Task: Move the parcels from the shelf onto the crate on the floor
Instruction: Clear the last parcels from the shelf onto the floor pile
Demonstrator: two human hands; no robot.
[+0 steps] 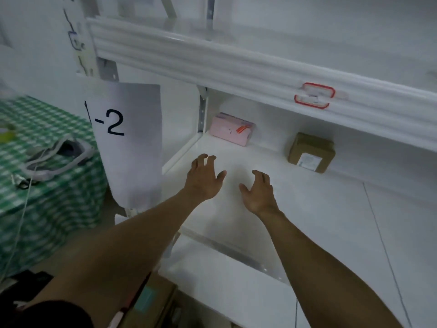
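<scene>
The paper sign (128, 138) reads "-2". Two parcels lie on the shelf (307, 197): the pink parcel (233, 131) at 12 o'clock and the brown parcel (311, 152), its label unreadable, at 2 o'clock. The left hand (203, 178) and right hand (259, 192) have fingers spread and hold nothing.

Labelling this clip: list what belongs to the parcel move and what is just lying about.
Belongs: pink parcel, brown parcel, the shelf under them, left hand, right hand, both empty.
Lying about: paper sign, green checked cloth, grey device on it, red tag.
</scene>
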